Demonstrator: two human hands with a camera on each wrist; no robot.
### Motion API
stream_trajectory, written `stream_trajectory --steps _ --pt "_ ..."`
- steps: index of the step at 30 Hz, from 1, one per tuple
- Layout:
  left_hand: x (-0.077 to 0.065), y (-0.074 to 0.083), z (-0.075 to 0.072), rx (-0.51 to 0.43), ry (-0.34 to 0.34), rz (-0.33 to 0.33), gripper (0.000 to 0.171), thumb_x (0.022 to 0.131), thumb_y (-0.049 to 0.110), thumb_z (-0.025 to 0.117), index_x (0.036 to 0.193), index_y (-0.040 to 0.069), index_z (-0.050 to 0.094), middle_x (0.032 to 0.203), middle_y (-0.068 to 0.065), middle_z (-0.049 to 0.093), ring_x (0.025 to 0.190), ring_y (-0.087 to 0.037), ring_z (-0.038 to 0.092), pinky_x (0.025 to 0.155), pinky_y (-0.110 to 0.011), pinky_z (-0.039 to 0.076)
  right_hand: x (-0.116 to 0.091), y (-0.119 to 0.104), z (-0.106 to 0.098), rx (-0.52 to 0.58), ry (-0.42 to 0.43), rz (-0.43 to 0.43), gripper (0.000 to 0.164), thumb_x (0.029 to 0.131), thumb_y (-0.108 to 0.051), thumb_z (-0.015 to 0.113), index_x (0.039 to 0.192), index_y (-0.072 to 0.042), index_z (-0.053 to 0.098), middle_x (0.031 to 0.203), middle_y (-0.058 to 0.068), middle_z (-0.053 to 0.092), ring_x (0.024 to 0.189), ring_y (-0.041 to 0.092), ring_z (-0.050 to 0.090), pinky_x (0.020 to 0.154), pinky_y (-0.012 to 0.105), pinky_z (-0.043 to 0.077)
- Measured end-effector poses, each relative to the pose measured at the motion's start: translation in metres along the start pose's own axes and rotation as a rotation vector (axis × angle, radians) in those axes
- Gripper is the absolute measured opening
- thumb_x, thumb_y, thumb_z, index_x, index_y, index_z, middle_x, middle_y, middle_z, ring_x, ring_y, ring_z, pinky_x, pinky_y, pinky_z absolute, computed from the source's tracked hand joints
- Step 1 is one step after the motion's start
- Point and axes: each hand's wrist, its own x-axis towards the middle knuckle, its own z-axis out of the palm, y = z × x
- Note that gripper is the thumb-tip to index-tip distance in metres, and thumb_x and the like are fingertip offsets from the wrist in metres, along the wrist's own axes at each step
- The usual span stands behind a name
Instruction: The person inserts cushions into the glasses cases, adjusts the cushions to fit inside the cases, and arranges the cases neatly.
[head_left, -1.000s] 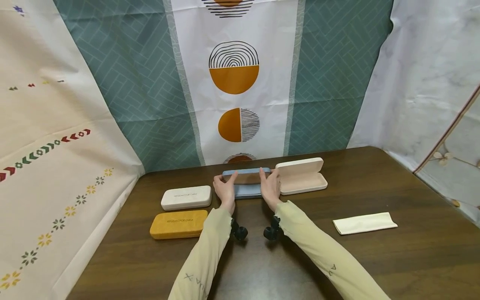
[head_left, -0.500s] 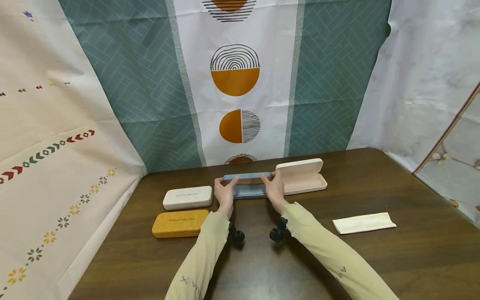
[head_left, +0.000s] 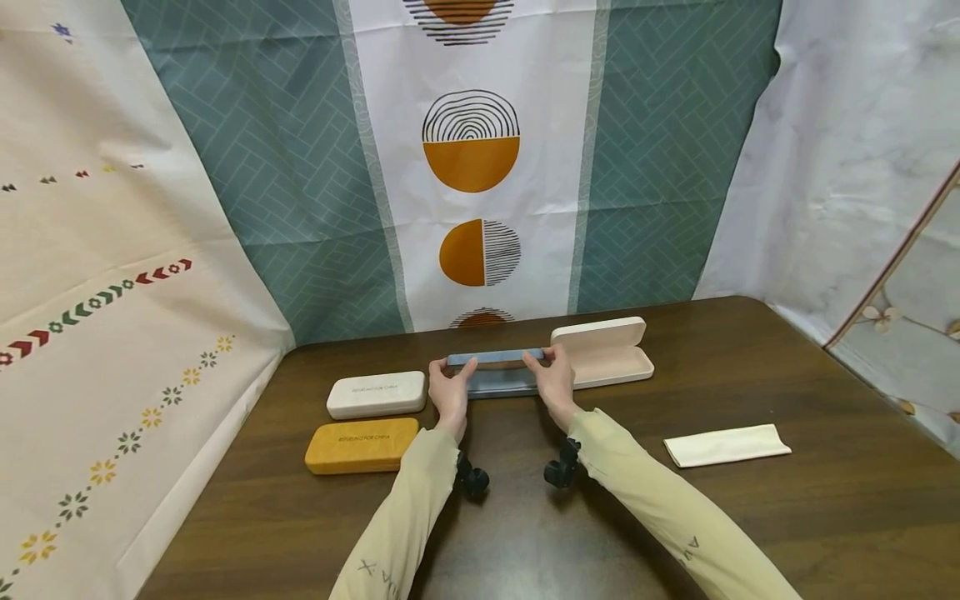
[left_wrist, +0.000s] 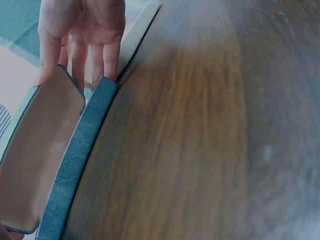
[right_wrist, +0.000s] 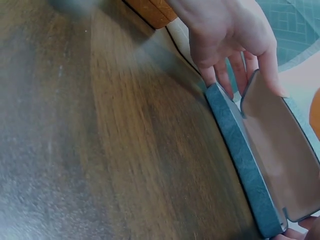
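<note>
A blue glasses case (head_left: 501,382) lies at the back of the table, its lid (head_left: 495,357) partly raised and tilted forward. My left hand (head_left: 450,395) grips the left end, thumb on the lid's edge and fingers down the side. At the right end my right hand (head_left: 556,387) holds it likewise. In the left wrist view the right hand (left_wrist: 82,25) shows at the top, beside the tan lining (left_wrist: 42,150). The right wrist view has the left hand (right_wrist: 235,30) at the far end of the blue base (right_wrist: 242,160).
An open white glasses case (head_left: 603,362) stands right beside the right hand. Left of the left hand lie a closed white case (head_left: 377,395) and a closed mustard-yellow case (head_left: 362,447). A folded cream cloth (head_left: 727,446) rests at the right. Fabric hangs behind the table.
The blue lid has swung forward and lower, so less of its lining shows. My right hand has shifted slightly right. The other cases and the cloth stay where they were.
</note>
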Motion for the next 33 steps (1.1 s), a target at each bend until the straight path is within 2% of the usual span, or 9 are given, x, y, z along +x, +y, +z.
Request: stream_trajectory --steps 5,17,25,33 --pt "-0.001 0.000 -0.002 0.006 -0.002 0.003 0.047 0.076 0.023 0.075 0.109 0.001 0.049 0.104 -0.016 0.049 0.094 -0.030 0.043 0.079 -0.042 0.037 0.000 0.001 -0.002 0.023 0.009 0.021 0.036 0.081 -0.023 0.069 0.104 0.001 0.054 0.114 0.018 0.053 0.110 0.032 0.044 0.085 0.043 0.037" --pt "-0.001 -0.002 -0.005 0.027 -0.009 -0.002 0.046 0.076 0.021 0.075 0.108 0.000 0.048 0.102 -0.016 0.048 0.092 -0.028 0.043 0.078 -0.039 0.038 0.001 0.003 -0.003 0.055 -0.014 0.053 0.037 0.080 -0.021 0.071 0.103 0.001 0.053 0.114 0.022 0.055 0.105 0.028 0.047 0.082 0.040 0.038" --pt "0.000 -0.005 -0.007 0.026 -0.007 0.045 0.049 0.071 0.028 0.078 0.102 0.002 0.050 0.097 -0.015 0.048 0.088 -0.030 0.043 0.074 -0.041 0.039 0.000 0.003 -0.006 0.065 -0.031 0.033 0.036 0.079 -0.016 0.072 0.101 0.003 0.052 0.114 0.023 0.055 0.108 0.029 0.047 0.081 0.040 0.039" --pt "0.000 -0.005 -0.011 0.061 -0.044 0.021 0.046 0.074 0.017 0.076 0.105 -0.002 0.049 0.102 -0.016 0.049 0.093 -0.030 0.044 0.077 -0.040 0.039 -0.001 0.006 -0.008 0.087 -0.057 0.025 0.035 0.077 -0.012 0.073 0.100 0.004 0.052 0.112 0.023 0.056 0.107 0.029 0.052 0.084 0.040 0.041"
